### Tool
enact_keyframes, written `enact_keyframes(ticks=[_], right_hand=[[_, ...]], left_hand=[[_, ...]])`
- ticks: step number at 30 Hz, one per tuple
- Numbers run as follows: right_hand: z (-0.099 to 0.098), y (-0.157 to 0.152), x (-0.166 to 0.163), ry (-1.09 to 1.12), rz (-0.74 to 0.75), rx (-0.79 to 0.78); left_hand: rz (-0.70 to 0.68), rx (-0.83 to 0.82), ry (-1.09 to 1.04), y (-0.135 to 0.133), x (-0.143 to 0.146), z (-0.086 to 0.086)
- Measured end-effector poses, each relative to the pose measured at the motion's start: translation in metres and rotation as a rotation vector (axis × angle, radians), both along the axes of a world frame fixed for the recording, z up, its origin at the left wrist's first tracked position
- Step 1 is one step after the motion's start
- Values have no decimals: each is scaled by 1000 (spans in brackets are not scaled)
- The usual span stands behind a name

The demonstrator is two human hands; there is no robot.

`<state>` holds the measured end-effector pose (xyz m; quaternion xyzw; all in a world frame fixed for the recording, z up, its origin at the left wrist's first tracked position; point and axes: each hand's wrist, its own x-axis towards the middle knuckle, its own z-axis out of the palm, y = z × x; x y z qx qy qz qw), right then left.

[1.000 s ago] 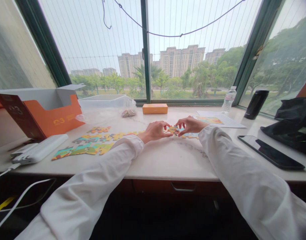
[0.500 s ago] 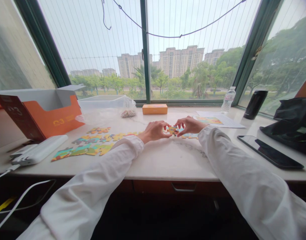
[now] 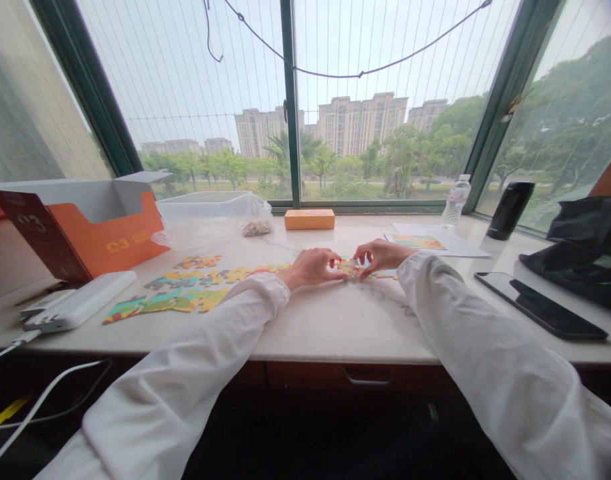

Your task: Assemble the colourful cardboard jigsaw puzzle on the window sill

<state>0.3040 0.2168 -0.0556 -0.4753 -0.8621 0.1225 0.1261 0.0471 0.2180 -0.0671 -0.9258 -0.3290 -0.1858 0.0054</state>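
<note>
In the head view, a small joined group of jigsaw puzzle pieces (image 3: 351,267), yellow and orange with some blue, lies low at the tabletop between my hands. My left hand (image 3: 315,268) grips its left edge, thumb in front and fingers curled behind. From the other side, my right hand (image 3: 378,256) pinches the right edge between thumb and fingers. The fingers partly cover the pieces, so their exact joins are hidden. More puzzle pieces (image 3: 185,299), joined in colourful strips, lie flat to the left of my left forearm.
A reference picture (image 3: 418,241) lies on white paper at back right. Around the table (image 3: 330,327) stand an orange open box (image 3: 120,233), a clear plastic tub (image 3: 205,207), a small orange box (image 3: 310,219), a water bottle (image 3: 456,201), a black flask (image 3: 510,211) and a phone (image 3: 538,303).
Both hands have lowered the puzzle pieces from a raised, tilted hold down to the tabletop. My left fingers have loosened slightly and shifted a little to the right.
</note>
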Motion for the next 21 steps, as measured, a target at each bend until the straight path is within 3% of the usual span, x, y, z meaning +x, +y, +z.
enact_keyframes(ticks=[8, 21], right_hand=[[4, 0, 9, 47, 18, -136], [-18, 21, 14, 34, -156, -80]], left_hand=[[14, -26, 73, -3, 3, -2], [7, -20, 96, -5, 2, -1]])
